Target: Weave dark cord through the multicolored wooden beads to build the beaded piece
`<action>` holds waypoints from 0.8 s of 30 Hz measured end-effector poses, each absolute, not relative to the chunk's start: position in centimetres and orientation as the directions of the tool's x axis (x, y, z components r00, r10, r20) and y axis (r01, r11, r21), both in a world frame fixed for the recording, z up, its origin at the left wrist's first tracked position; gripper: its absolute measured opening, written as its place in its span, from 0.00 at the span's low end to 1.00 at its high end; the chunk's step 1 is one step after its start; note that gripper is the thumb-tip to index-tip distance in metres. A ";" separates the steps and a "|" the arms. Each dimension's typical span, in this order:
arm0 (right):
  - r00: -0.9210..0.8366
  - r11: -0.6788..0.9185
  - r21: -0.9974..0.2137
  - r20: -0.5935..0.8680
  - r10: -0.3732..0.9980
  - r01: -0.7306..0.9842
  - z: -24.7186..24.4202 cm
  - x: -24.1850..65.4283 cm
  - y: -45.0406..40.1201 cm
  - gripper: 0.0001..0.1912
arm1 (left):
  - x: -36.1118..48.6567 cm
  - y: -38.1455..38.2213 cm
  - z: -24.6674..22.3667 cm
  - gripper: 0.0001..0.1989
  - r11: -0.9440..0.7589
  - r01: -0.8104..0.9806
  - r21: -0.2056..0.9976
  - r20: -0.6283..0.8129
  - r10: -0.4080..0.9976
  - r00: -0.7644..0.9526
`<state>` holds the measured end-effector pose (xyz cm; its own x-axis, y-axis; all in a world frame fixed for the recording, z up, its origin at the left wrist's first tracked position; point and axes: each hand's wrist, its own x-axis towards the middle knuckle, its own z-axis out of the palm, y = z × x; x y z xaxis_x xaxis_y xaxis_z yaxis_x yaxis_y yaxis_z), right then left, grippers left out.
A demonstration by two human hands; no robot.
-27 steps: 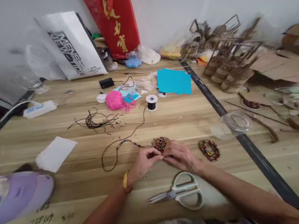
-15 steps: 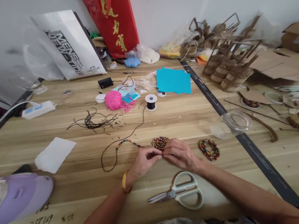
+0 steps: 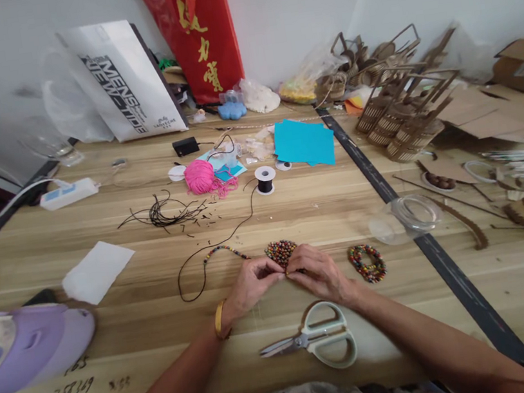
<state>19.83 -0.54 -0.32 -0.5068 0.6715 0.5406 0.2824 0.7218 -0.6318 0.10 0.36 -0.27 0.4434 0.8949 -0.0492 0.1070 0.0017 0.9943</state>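
My left hand (image 3: pixel 256 283) is closed in a pinch on the black cord (image 3: pixel 179 282), whose strung section of small coloured beads (image 3: pixel 223 248) runs in under the fingers. Fingertip to fingertip with it, my right hand (image 3: pixel 317 270) pinches what looks like a small bead; the fingers partly hide it. Just beyond both hands lies a pile of loose multicoloured beads (image 3: pixel 278 252). The cord loops left and back to a white-flanged spool (image 3: pixel 266 183). Coiled beaded strands (image 3: pixel 367 264) rest to the right. Nearer my body are pale-handled scissors (image 3: pixel 328 338), blades pointing left.
Cut black cords (image 3: pixel 161 212), pink yarn (image 3: pixel 199 176) and blue sheets (image 3: pixel 304 142) lie farther back. A purple device (image 3: pixel 43 341) and white paper (image 3: pixel 98 271) are left. To the right are a clear round container (image 3: pixel 414 214) and brown woven baskets (image 3: pixel 397 119).
Both hands stay almost in place over the same spot. The right fingertips have shifted slightly, and a tiny yellowish spot now shows between the fingertips.
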 end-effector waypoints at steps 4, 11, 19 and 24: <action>-0.487 0.709 -0.648 0.540 0.686 0.280 -0.1 19.7 -0.6 0.03 | 0.1 0.3 -0.2 0.04 0.005 0.116 0.993 -0.058 0.890 0.452; -0.465 0.692 -0.671 0.540 0.701 0.265 -0.4 19.7 -0.5 0.03 | 0.1 0.3 -0.1 0.04 -0.018 0.137 0.990 -0.048 0.886 0.462; -0.456 0.683 -0.678 0.534 0.712 0.272 -0.4 19.6 -0.5 0.04 | 0.1 0.2 -0.1 0.06 -0.023 0.162 0.986 -0.054 0.887 0.458; -0.459 0.682 -0.677 0.531 0.712 0.275 -0.4 19.5 -0.6 0.04 | 0.1 0.2 0.1 0.06 -0.038 0.170 0.985 -0.043 0.893 0.448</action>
